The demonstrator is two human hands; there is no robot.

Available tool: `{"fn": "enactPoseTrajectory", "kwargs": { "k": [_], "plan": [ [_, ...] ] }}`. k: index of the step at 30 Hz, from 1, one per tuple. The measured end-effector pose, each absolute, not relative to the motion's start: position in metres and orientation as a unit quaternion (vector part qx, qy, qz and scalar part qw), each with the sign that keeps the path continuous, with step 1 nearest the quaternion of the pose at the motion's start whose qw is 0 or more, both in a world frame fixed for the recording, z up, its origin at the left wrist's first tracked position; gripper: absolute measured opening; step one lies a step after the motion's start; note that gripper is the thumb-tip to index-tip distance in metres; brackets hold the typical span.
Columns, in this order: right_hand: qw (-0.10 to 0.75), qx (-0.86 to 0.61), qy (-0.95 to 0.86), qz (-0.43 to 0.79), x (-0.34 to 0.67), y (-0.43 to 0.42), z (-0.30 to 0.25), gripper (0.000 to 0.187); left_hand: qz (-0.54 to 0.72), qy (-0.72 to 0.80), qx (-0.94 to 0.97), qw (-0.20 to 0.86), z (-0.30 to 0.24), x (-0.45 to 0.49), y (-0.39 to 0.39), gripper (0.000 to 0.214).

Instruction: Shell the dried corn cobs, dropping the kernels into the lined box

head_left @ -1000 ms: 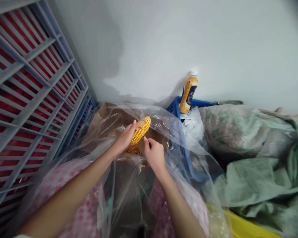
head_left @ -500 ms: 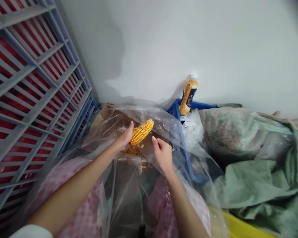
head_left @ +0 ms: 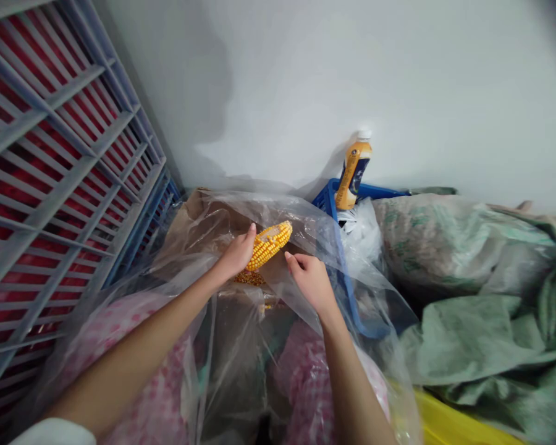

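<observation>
My left hand (head_left: 241, 252) is closed around the lower end of a yellow corn cob (head_left: 271, 245), its thumb along the top. The cob tilts up to the right, and a pale patch without kernels shows on its upper side. Just right of the cob, apart from it, is my right hand (head_left: 309, 279), fingers curled and thumb pointing toward the cob. Whatever its fingers may hold is hidden. Below the cob, loose corn kernels (head_left: 250, 277) lie in a clear plastic sheet (head_left: 231, 204) spread over a cardboard box (head_left: 185, 216).
A grey plastic crate (head_left: 69, 148) rises at the left above a blue one. At the right stands a blue basket (head_left: 349, 296) with plastic bags and an orange bottle (head_left: 353, 170). Beyond it lie a filled woven sack (head_left: 454, 241) and green cloth (head_left: 482, 337). A white wall closes the back.
The cob has turned, showing more of its bare patch, and sits slightly further right. Falling kernels seen below it before are gone. My right hand has shifted slightly right, its fingers still curled.
</observation>
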State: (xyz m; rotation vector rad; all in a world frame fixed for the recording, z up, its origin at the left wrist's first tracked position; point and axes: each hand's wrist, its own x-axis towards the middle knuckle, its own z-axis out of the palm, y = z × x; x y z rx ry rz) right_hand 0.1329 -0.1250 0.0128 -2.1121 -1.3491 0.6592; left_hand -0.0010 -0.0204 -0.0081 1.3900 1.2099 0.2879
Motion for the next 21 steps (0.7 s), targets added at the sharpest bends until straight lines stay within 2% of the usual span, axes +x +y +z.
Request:
{"fn": "enactPoseTrajectory", "kwargs": {
  "k": [7,11,16,21],
  "plan": [
    [0.26,-0.769,-0.518,0.269,0.134,-0.127,0.01,0.043,0.115,0.498,0.676,0.531,-0.014,-0.004,-0.02,0.057],
    [0.277,-0.775,-0.492,0.284,0.128,-0.129,0.001,0.043,0.105,0.488,0.706,0.503,-0.01,-0.004,-0.024,0.058],
    [0.313,-0.769,-0.427,0.358,0.124,-0.129,-0.006,0.044,0.126,0.475,0.751,0.441,-0.005,-0.006,-0.03,0.052],
    [0.305,-0.764,-0.48,0.305,0.124,-0.128,-0.008,0.045,0.107,0.479,0.723,0.487,-0.008,-0.008,-0.025,0.054]
  ]
}}
